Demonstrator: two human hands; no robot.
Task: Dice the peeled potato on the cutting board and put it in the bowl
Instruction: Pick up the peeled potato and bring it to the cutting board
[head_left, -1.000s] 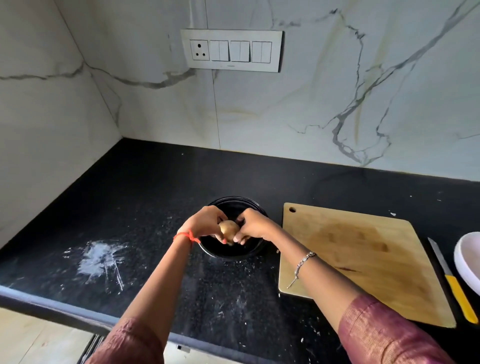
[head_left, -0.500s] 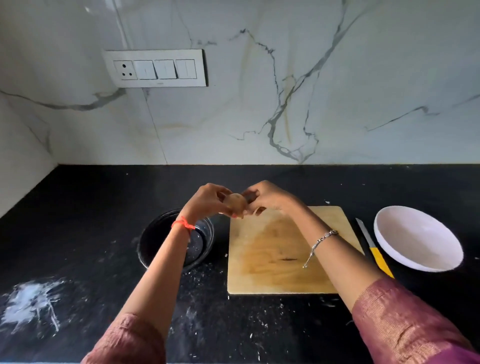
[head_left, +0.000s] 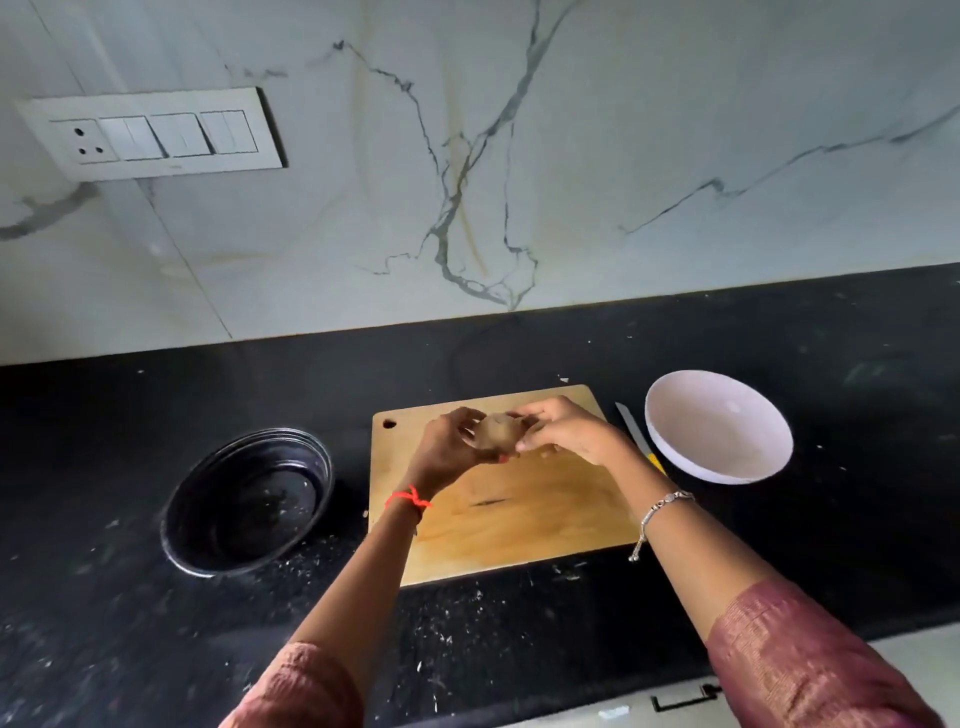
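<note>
The pale, peeled potato (head_left: 493, 435) is held over the far half of the square wooden cutting board (head_left: 519, 525). The left hand (head_left: 447, 452) and right hand (head_left: 566, 434) curl their fingers round it from either side. It looks nearly round, so I can't call a long axis. The yellow-handled knife (head_left: 631, 428) lies just right of the board, nearer the right hand. Beyond it the round white bowl (head_left: 727, 467) looks empty. On the left of the black bench (head_left: 156, 395), the round black bowl (head_left: 311, 467) holds only specks.
</note>
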